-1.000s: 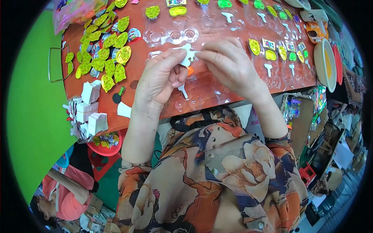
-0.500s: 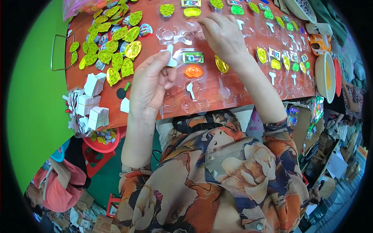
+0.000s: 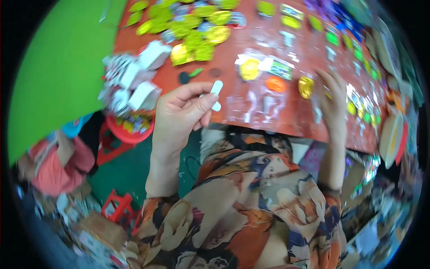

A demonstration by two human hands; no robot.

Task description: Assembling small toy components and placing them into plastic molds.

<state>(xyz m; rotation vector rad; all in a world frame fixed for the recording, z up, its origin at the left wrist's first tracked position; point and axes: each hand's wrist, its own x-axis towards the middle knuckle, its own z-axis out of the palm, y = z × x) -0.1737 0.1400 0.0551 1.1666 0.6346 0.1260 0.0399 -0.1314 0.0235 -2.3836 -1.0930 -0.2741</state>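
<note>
A small flat white plastic piece with rounded ends [image 3: 217,95] is pinched between the thumb and fingers of my left hand [image 3: 181,110], just off the table's near edge. My right hand [image 3: 332,96] is over the clear blister trays to the right, blurred, its fingers apart with nothing visible in them. Beside its fingers is a gold oval piece [image 3: 306,87]. Between my hands lies a clear tray [image 3: 251,105] with a yellow piece [image 3: 249,69], a small printed card [image 3: 280,69] and an orange oval piece [image 3: 275,84].
Yellow leaf-shaped foil pieces [image 3: 197,40] are heaped at the far left. Stacks of white cards [image 3: 144,95] stand at the table's left edge, above a red basin [image 3: 127,134]. Rows of filled trays run to the right, where a pale bowl [image 3: 392,134] stands. Another person [image 3: 58,161] sits at lower left.
The view has swung, so the table appears shifted right and up. My right hand has moved away from the far trays to the nearer ones at right. My left hand keeps the white piece.
</note>
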